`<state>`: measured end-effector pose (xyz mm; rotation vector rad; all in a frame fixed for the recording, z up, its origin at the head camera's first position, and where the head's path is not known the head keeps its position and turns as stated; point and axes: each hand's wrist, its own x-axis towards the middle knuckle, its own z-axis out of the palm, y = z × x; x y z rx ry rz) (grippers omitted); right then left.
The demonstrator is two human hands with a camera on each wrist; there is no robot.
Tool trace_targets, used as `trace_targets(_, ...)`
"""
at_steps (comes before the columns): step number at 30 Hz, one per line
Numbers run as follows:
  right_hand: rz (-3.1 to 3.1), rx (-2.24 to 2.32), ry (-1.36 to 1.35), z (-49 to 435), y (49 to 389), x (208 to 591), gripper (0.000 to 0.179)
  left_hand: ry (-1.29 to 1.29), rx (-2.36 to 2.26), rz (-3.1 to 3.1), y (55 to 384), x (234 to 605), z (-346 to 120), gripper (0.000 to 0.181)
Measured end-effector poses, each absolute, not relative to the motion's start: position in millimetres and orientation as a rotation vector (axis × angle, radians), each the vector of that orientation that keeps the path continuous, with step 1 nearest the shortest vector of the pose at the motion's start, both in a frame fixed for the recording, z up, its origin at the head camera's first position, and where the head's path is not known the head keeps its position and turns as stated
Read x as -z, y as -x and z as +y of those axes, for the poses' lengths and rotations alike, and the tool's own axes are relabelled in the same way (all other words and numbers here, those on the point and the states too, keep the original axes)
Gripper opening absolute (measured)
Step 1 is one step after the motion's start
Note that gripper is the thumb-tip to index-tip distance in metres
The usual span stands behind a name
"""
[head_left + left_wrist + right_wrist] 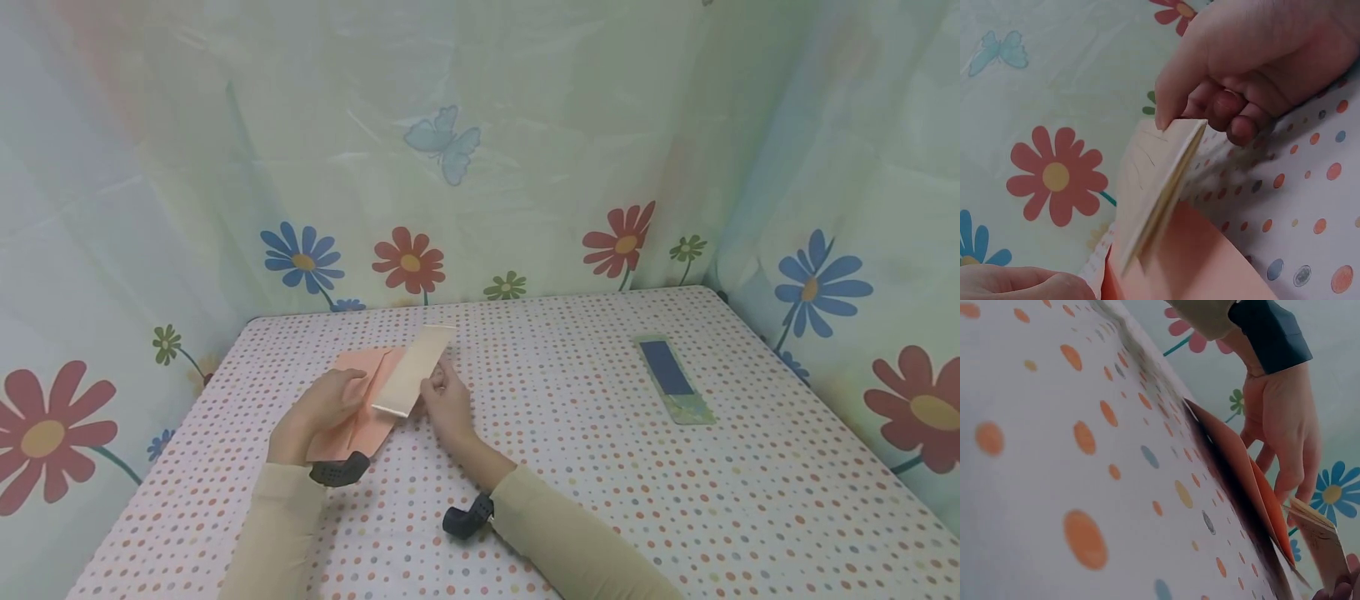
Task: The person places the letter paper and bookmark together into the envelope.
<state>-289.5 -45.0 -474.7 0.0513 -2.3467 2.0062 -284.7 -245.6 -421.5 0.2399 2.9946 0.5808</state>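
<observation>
A folded cream paper (416, 371) with layered edges and faint lines leans over a salmon-coloured envelope (375, 429) on the table. My right hand (450, 408) pinches the paper at its right side; the left wrist view shows that hand (1254, 62) with thumb and fingers at the paper's upper end. My left hand (327, 404) holds the envelope on its left side, its fingers at the opened edge. In the right wrist view the left hand (1288, 425) reaches down over the envelope (1241, 462). The paper's lower end (1132, 256) is at the envelope's opening; how far it goes in is hidden.
A light green, flat packet with a dark blue panel (667, 368) lies on the right of the table. The table has a dotted cloth (570, 467). Flower-printed curtains (517, 167) stand behind it and at both sides.
</observation>
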Motion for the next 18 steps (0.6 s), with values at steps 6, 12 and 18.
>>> trace_targets(6,-2.503,-1.808,-0.235,-47,284,477,0.063,-0.215,-0.579,2.991,284,421,-246,0.046)
trace_targets(12,-2.581,-1.646,-0.336,-48,281,476,0.071,-0.182,-0.595,2.981,284,421,-245,0.047)
trace_targets(18,-2.725,-1.359,-0.458,-50,277,472,0.068,-0.205,-0.585,2.996,285,423,-246,0.046)
